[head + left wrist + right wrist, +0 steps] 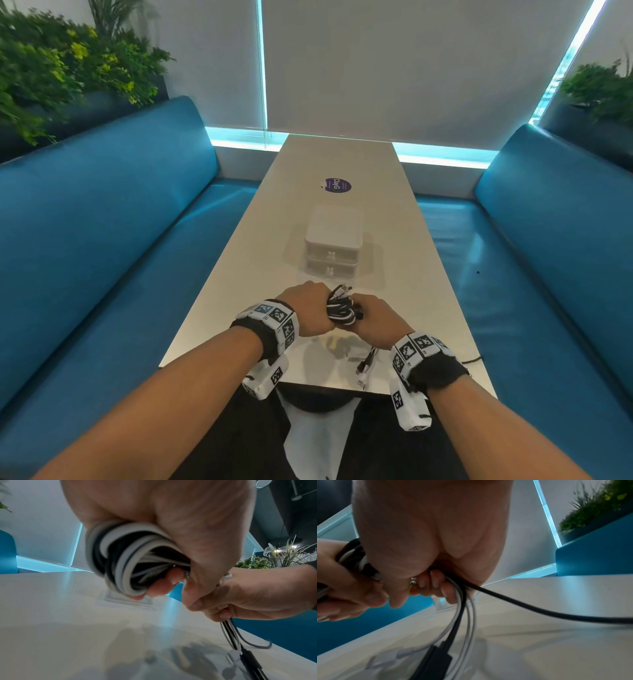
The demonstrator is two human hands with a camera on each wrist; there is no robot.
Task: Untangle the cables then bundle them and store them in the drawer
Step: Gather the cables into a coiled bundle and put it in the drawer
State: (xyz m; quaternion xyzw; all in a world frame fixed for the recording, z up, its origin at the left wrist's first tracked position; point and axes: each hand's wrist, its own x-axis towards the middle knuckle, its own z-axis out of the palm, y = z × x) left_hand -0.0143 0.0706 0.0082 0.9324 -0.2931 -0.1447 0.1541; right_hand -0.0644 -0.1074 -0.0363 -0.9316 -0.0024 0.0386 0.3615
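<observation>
A long pale tabletop [346,164] ran between two blue benches [102,219], with planters [51,75] behind them and a drawn blind [394,61] at the far end. Near the middle of the tabletop stood a small white drawer unit [333,245], two drawers stacked, both closed.

Just above the near end, the left hand [308,308] had its fingers curled round a coil of black and white cables [339,308], the loops packed against the palm. The right hand [373,317], touching the coil from the other side, was closed on the loose tails [462,609], which ran out below its fingers. Their plugs [364,368] hung down to the tabletop close to the near edge, and one black strand [556,615] trailed off toward the right edge.

The bundling looked well under way but unfinished, and that seemed the weak point. No tie or band was visible, so if either grip slackened, the springy loops would likely fan open and undo the coil. The trailing black strand could snag on the tabletop edge or drag as the winding went on, pulling a loop out of the left hand. The dangling plugs might catch between turns and re-tangle. Both hands were full while the drawers were closed, so freeing one to pull a handle risked dropping the coil.
</observation>
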